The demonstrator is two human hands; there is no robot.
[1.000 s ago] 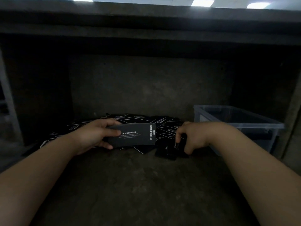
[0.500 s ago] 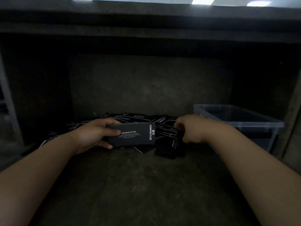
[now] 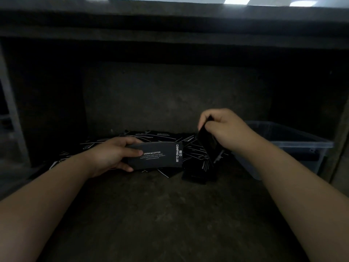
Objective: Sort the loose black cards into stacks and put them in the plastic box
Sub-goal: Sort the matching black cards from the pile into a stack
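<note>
My left hand (image 3: 111, 156) holds a stack of black cards (image 3: 160, 156) with white print "DRINK&COFFEE" and "CAMPING CLUB", thumb on top. Behind it a loose pile of black cards (image 3: 143, 136) is spread along the back of the dark shelf. My right hand (image 3: 224, 127) is raised above the pile and pinches a black card (image 3: 207, 142) that hangs down tilted. A small stack of black cards (image 3: 200, 171) lies on the shelf below that hand. The clear plastic box (image 3: 294, 140) stands at the right, partly hidden by my right forearm.
The dark shelf floor (image 3: 170, 214) stretches toward me in front of the cards. A back wall (image 3: 170, 103) closes the shelf, and a thick board (image 3: 170, 21) runs overhead. A grey upright post (image 3: 11, 110) stands at the far left.
My right hand has risen from the small stack on the shelf, lifting a black card up and to the right. My left hand has stayed in place with its stack.
</note>
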